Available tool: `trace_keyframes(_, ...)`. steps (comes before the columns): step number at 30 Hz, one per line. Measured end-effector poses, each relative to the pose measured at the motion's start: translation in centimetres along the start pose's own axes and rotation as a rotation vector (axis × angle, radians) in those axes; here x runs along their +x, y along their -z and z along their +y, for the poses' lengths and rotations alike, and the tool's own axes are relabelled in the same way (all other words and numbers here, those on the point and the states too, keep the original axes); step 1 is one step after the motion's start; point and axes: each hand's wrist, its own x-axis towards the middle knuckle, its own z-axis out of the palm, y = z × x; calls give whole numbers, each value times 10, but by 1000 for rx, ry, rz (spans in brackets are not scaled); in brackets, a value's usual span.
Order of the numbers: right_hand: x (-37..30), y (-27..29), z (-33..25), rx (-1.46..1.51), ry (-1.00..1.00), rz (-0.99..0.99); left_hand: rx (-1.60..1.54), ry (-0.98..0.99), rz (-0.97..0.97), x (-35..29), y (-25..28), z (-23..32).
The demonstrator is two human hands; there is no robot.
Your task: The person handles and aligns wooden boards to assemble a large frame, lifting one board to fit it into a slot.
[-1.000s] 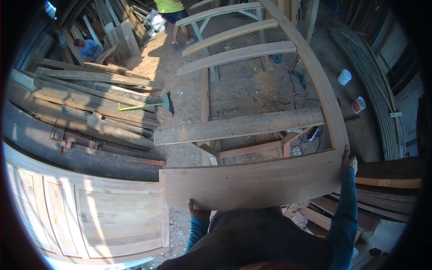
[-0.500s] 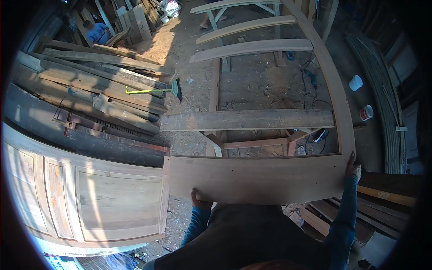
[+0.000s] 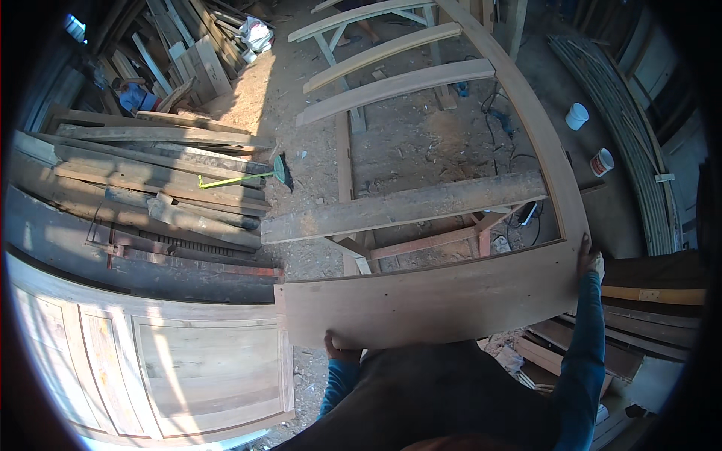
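Observation:
A large wooden frame lies in front of me, its wide bottom board (image 3: 436, 297) nearest my body and its long side piece (image 3: 553, 158) running away on the right. My left hand (image 3: 342, 348) grips the near edge of the wide board toward its left end, with the fingers partly hidden beneath. At the right corner, where board and side piece meet, my right hand (image 3: 590, 259) is closed around the outer edge. A rough plank (image 3: 406, 207) lies across a trestle (image 3: 421, 244) inside the frame's outline.
A panelled wooden door (image 3: 214, 368) lies at the left. Behind it are stacked timbers (image 3: 150, 161) with a green-handled broom (image 3: 241, 179). White buckets (image 3: 577, 116) and long strips (image 3: 620, 135) are at the right. A person in blue (image 3: 138, 98) is at the far left.
The view has turned slightly, so the frame now slants, with its right end higher in the picture. Both hands keep their hold on the frame.

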Motion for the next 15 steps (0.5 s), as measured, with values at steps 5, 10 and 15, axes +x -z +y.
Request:
trace_keyframes(5,0,1,-4,-44,12,-15,-10,43,-14,-2,6,2)
trace_keyframes(10,2,0,1,-51,30,-33,15,7,17,-7,-2,0)
trace_keyframes(15,6,-7,13,-53,39,44,6,26,-42,-1,4,-1)
